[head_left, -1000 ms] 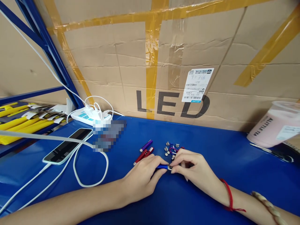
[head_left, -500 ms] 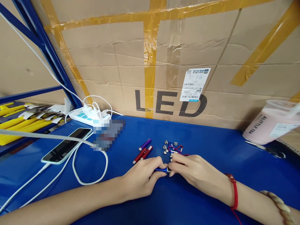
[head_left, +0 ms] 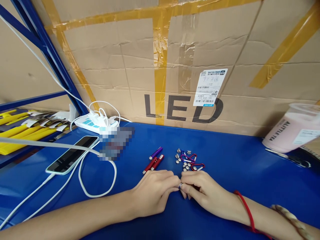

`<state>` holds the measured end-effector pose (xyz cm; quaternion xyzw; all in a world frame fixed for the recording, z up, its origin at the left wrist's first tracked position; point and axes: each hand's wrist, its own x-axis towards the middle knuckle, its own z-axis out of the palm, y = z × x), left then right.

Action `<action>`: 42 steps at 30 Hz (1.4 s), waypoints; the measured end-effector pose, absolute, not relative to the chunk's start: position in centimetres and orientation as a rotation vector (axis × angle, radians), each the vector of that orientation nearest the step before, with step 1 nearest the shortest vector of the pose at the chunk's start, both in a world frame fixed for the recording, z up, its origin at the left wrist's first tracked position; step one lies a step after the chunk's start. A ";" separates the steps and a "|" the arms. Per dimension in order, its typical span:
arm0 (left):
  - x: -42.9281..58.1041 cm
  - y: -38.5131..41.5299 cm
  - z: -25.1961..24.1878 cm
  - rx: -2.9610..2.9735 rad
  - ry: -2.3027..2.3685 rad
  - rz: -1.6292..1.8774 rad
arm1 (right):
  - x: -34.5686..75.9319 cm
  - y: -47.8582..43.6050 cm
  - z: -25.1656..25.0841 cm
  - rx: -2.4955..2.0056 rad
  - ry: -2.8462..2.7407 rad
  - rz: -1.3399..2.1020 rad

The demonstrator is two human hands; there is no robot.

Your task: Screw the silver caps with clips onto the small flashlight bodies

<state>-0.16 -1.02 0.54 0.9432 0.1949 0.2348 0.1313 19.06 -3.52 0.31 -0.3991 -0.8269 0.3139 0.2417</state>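
Note:
My left hand [head_left: 157,191] is closed around a small blue flashlight, mostly hidden by its fingers. A silvery bit of its end [head_left: 180,186] shows between my two hands. From the other side, the fingertips of my right hand [head_left: 203,190] pinch that end, almost touching the left ones. Just beyond lie red carabiner clips [head_left: 199,166], a purple-blue carabiner [head_left: 187,159] and several small silver caps [head_left: 178,156]. Past my left hand rest two red mini flashlights [head_left: 157,162] and a purple one [head_left: 156,153].
On the blue tabletop [head_left: 140,136] at left are a phone [head_left: 72,155], looping white cables [head_left: 83,186] and a white power strip [head_left: 85,124]. A cup of pink drink [head_left: 282,131] stands at right. A large cardboard box [head_left: 135,73] walls off the back.
Both hands have turned and closed further over the blue flashlight, hiding its barrel. My right hand has shifted down, uncovering a red carabiner and more silver caps.

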 end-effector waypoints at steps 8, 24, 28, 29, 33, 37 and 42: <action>-0.2 -0.9 0.1 2.645 0.649 0.742 | 18.9 -3.3 0.3 -1.132 -2.180 0.967; 0.1 -0.9 0.4 2.389 0.844 0.680 | 18.8 -3.4 0.3 -1.184 -2.225 0.877; 0.1 -0.9 0.4 2.400 0.847 0.664 | 18.8 -3.4 0.3 -1.195 -2.225 0.879; 0.1 -0.9 0.4 2.403 0.849 0.662 | 18.7 -3.4 0.3 -1.194 -2.225 0.878; 0.1 -0.9 0.4 2.404 0.839 0.667 | 18.7 -3.4 0.3 -1.186 -2.223 0.869; 0.1 -1.0 0.4 2.390 0.830 0.675 | 18.7 -3.5 0.3 -1.181 -2.217 0.864; 0.0 -1.0 0.3 2.391 0.808 0.705 | 18.7 -3.3 0.2 -1.191 -2.186 0.896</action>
